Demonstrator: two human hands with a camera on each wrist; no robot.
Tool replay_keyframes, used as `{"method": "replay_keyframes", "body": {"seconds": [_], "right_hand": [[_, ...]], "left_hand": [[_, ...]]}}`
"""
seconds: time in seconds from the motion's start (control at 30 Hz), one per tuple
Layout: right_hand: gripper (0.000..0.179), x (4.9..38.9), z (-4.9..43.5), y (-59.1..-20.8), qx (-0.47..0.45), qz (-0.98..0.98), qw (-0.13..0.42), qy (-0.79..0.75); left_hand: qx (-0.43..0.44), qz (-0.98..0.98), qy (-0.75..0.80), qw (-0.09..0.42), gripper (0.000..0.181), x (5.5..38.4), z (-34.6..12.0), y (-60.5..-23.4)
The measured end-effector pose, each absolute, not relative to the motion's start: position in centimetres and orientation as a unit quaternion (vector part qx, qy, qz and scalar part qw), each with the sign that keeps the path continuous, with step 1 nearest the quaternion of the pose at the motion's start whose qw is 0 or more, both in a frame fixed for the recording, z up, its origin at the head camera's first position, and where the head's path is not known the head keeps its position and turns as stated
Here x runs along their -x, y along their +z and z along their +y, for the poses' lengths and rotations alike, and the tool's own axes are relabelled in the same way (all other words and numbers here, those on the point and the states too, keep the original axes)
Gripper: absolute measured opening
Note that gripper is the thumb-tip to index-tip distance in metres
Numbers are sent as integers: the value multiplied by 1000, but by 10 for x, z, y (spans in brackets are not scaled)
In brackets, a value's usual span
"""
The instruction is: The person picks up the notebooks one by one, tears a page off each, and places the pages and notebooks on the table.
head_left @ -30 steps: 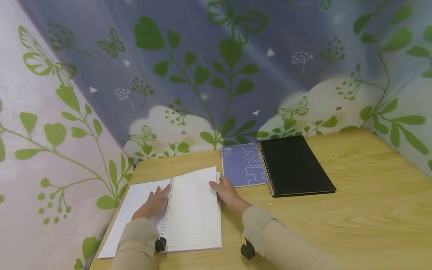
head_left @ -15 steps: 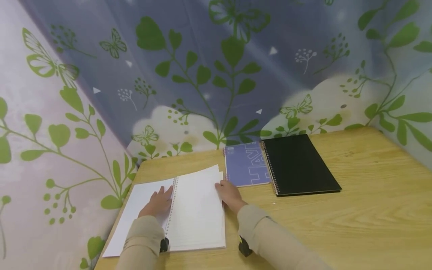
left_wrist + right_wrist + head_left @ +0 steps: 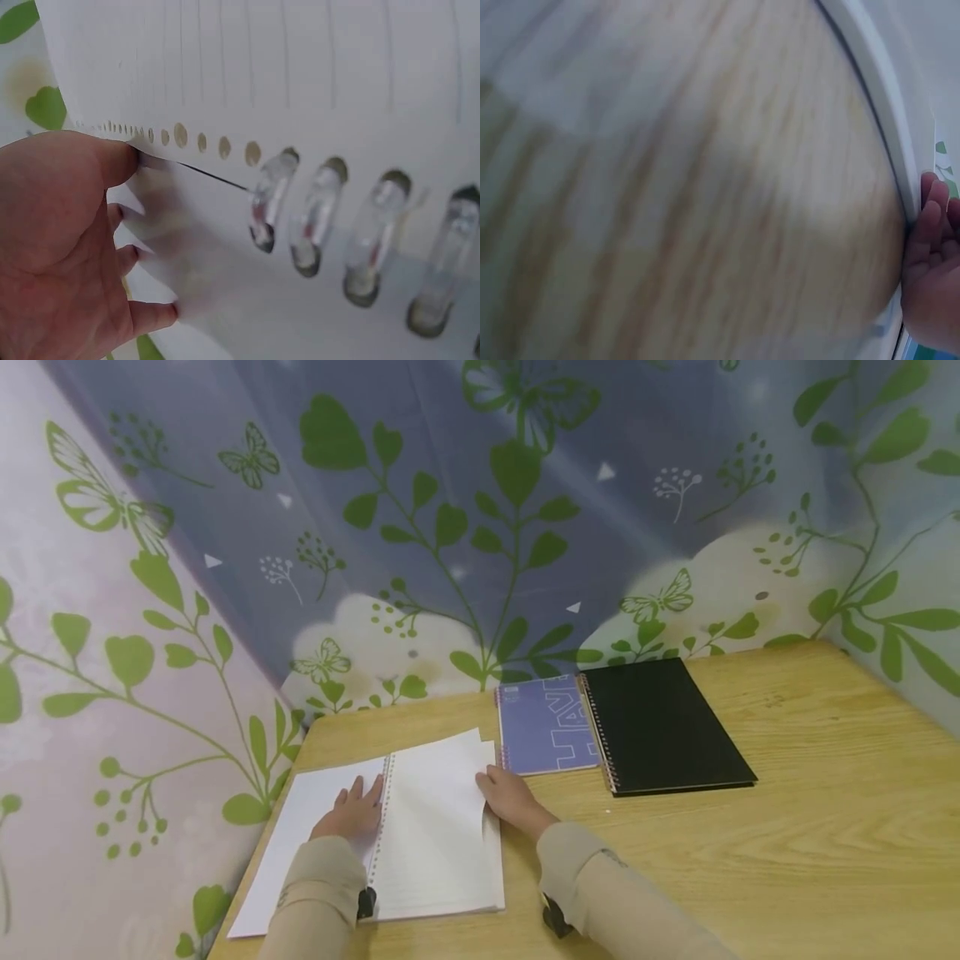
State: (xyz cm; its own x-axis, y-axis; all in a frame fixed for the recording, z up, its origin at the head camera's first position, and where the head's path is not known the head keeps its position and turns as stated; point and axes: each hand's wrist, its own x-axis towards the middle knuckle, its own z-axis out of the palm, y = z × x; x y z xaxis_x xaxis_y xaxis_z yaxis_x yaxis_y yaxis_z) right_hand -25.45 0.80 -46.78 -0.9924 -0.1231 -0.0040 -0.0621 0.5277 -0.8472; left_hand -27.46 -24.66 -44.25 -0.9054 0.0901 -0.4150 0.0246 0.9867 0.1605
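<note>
A spiral notebook [image 3: 442, 852] lies opened out on the table, its right page [image 3: 435, 827] lined and its left side [image 3: 300, 835] white. My left hand [image 3: 351, 810] rests on the left side with fingers spread, right beside the binding. In the left wrist view, the thumb of that left hand [image 3: 56, 240] touches the page near its row of holes, past the clear binding rings [image 3: 319, 217]. My right hand [image 3: 513, 795] pinches the right edge of the top page, which is bent up off the sheets below. The right wrist view has the right hand [image 3: 934, 277] at the page edge, fingers curled.
A purple notebook [image 3: 540, 727] with outlined letters lies behind my right hand. Partly over it lies a black spiral notebook [image 3: 667, 727]. Both are on the wood-grain table [image 3: 825, 827]. A curtain [image 3: 420, 560] printed with leaves and butterflies hangs along the back and sides.
My right hand has slid slightly down along the page's edge. The page's right edge now curves up and leftward, showing more of the sheet beneath. My left hand stays by the binding.
</note>
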Motion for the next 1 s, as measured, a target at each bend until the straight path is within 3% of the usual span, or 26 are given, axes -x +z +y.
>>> {"method": "replay_keyframes", "body": {"seconds": [0.63,1.0], "right_hand": [[29,252,12,-467,91,882,43,-461],[28,246,18,-473,99,877,47,-468]], "left_hand": [[-44,976,55,206,51,269,-247,-438],[-118,971,-25,206,48,261,-241,-435]]}}
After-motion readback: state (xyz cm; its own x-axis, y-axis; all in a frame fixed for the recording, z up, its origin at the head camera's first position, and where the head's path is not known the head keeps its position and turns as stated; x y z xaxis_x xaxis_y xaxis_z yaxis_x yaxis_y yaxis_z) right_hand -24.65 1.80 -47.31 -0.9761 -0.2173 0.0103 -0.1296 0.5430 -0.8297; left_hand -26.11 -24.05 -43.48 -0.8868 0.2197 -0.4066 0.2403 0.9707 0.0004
